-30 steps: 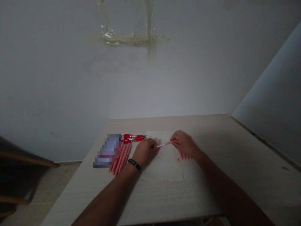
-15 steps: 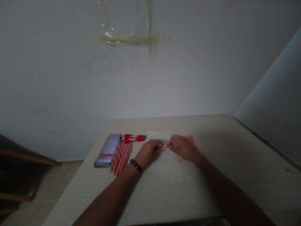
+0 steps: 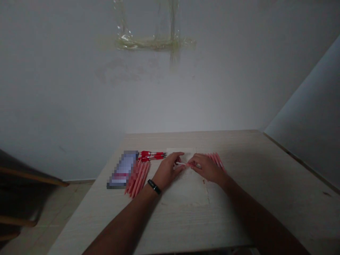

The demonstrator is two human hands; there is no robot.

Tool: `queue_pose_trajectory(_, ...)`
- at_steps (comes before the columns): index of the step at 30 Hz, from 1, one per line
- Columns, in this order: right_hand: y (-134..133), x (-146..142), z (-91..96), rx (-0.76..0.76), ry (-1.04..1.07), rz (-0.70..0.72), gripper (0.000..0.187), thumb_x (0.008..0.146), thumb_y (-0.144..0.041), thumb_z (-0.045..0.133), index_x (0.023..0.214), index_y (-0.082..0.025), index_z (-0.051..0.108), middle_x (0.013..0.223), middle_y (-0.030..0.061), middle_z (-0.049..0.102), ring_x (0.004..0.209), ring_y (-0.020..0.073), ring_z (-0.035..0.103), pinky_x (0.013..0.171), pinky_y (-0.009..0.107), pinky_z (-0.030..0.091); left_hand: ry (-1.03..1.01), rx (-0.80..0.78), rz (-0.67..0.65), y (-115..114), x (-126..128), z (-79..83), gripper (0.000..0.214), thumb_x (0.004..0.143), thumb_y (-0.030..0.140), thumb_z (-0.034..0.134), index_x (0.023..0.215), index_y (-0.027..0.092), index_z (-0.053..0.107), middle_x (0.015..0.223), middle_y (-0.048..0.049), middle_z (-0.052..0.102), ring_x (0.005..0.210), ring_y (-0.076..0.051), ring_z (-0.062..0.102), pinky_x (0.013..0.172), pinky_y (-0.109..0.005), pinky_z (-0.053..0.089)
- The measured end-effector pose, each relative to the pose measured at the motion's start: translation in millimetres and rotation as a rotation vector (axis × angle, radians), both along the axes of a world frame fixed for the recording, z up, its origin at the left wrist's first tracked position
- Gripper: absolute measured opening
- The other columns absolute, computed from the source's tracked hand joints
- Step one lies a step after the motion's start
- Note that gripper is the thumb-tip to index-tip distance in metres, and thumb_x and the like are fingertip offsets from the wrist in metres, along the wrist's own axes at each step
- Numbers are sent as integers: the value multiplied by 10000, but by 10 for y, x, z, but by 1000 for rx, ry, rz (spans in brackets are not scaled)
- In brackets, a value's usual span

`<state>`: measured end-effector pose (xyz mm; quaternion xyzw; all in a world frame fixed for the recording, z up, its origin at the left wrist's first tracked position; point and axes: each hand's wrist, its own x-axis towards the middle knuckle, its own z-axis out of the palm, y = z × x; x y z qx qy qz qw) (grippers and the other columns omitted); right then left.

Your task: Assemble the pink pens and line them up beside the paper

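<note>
My right hand (image 3: 204, 165) is closed in a pinch on a pink pen (image 3: 188, 164) above a pale sheet (image 3: 183, 191) on the table. From the pen a thin white rod (image 3: 181, 163), like a refill, points left toward my left hand (image 3: 168, 169). That hand has its thumb and index finger apart around the rod's end; its curled inner fingers are partly hidden, so I cannot tell whether they touch it. Several pink pens (image 3: 140, 179) lie left of my left wrist, which wears a black band (image 3: 154, 186). More pink pens (image 3: 218, 161) lie beyond my right hand.
Several red pens with clear parts (image 3: 152, 156) lie behind the left pink pens. A phone-like device with a blurred screen (image 3: 123, 170) is at the table's left side. The wall (image 3: 212, 88) rises behind the table (image 3: 244, 152), with clear tape (image 3: 148, 44) on it.
My left thumb and index finger have spread apart from their pinch on the pink pen. A white rod now shows between the hands. My right hand keeps its place.
</note>
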<state>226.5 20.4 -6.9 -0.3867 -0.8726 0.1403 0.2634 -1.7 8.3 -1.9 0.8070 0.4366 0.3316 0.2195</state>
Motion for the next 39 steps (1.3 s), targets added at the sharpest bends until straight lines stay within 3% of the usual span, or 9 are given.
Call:
queue_pose_trajectory(2,5,8,1,-7,14,-10,77,943,-262,595,949,-210,653,890,24,646,835,172,599,770,295,439,31,1,32,0,-3,-1,419,891,334,636,1275,196,539,1040,-57,634,834,-153,583,740,-265,458)
queue_pose_trajectory(6,24,58,-10,-32,69,-39,95,906,-161,601,971,-212,648,901,20,645,841,163,599,767,280,446,163,-3,111,28,-44,-53,280,908,402,594,1060,172,642,960,-69,635,797,-162,583,675,-256,429)
queue_pose_trajectory(10,63,106,-46,-51,111,-71,113,880,-141,602,959,-211,644,899,16,648,830,158,603,745,267,447,291,-66,156,51,-91,-107,168,848,304,657,951,172,676,904,-65,659,758,-162,590,650,-250,401)
queue_pose_trajectory(15,102,112,-64,-68,117,-80,115,853,-140,616,938,-208,651,871,18,648,805,157,600,726,260,443,343,-98,136,15,-79,-52,156,878,306,615,924,175,685,915,-74,678,777,-169,604,668,-254,402)
queue_pose_trajectory(23,163,191,-103,-73,133,-99,151,836,-133,614,951,-219,660,887,18,640,803,160,595,746,281,442,248,-52,91,49,-62,-68,178,932,277,546,952,198,703,931,-68,670,780,-164,604,688,-256,423)
queue_pose_trajectory(30,180,236,-118,-79,118,-125,171,835,-119,600,959,-217,663,869,17,630,789,162,574,736,286,440,144,-19,111,64,-85,-84,151,864,152,578,994,183,648,920,-47,649,764,-149,589,659,-237,415)
queue_pose_trajectory(39,149,233,-59,-61,115,-120,169,819,-105,602,933,-213,664,858,19,642,810,165,584,751,283,442,142,-44,75,59,-53,-83,130,870,194,579,988,194,635,886,-40,682,777,-162,596,671,-242,413)
